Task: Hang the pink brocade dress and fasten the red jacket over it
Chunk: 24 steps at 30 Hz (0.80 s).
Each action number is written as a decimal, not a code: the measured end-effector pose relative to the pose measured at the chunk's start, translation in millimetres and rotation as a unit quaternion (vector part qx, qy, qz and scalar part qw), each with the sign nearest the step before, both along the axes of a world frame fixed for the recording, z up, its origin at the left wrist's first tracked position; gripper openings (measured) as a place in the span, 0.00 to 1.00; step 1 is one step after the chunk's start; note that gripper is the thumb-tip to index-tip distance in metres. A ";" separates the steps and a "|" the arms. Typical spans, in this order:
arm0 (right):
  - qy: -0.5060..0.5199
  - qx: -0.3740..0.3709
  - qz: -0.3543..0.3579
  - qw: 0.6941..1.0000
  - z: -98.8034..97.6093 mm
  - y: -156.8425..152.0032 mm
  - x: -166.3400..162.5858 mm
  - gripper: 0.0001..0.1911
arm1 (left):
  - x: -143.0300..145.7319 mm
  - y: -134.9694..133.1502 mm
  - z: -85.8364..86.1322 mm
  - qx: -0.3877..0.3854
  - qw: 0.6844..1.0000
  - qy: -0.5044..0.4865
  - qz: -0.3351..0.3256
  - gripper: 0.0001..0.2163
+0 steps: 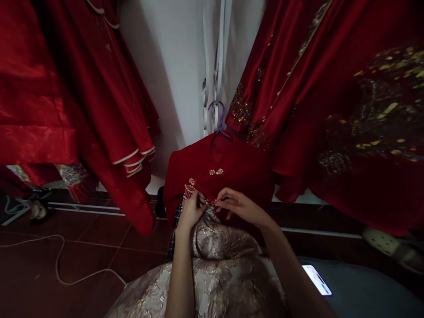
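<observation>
Below the top edge of a red jacket (241, 170) on a purple hanger (221, 120), the left hand (192, 210) and right hand (243, 206), close together, pinch what seems a small beaded clasp (213, 203).

L hand (190, 211), R hand (243, 206) & forearms (180, 269) bare.

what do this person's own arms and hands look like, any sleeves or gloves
The left hand and right hand wear no gloves; the slim forearms show bare, without sleeves, watch or bracelet. It's too dim to tell about rings.
</observation>
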State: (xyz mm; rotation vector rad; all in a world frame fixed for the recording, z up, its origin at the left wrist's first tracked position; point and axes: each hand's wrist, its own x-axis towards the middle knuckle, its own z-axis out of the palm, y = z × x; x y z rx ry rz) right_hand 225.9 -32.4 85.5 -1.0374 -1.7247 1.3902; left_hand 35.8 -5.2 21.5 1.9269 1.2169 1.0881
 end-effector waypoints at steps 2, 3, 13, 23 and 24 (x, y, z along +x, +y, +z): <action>0.012 0.027 -0.047 0.998 1.3 0.2 -3.7 0.12 | 0.1 -1.6 2.3 0.009 1.000 0.010 0.004 0.08; 0.005 0.035 -0.071 0.997 -2.7 1.9 -5.8 0.12 | 0.2 -2.2 3.0 0.013 1.000 0.022 0.008 0.07; -0.112 0.087 -0.141 0.980 -48.6 18.5 -17.2 0.07 | 3.8 -5.1 5.9 0.057 0.989 0.123 0.061 0.09; -0.140 0.135 -0.185 0.963 -47.0 20.0 -12.7 0.04 | 4.4 -3.7 9.6 0.051 0.995 0.080 0.017 0.05; -0.133 0.131 -0.189 0.964 -47.4 20.5 -12.4 0.04 | 3.7 -3.8 10.5 0.042 0.996 0.073 0.015 0.05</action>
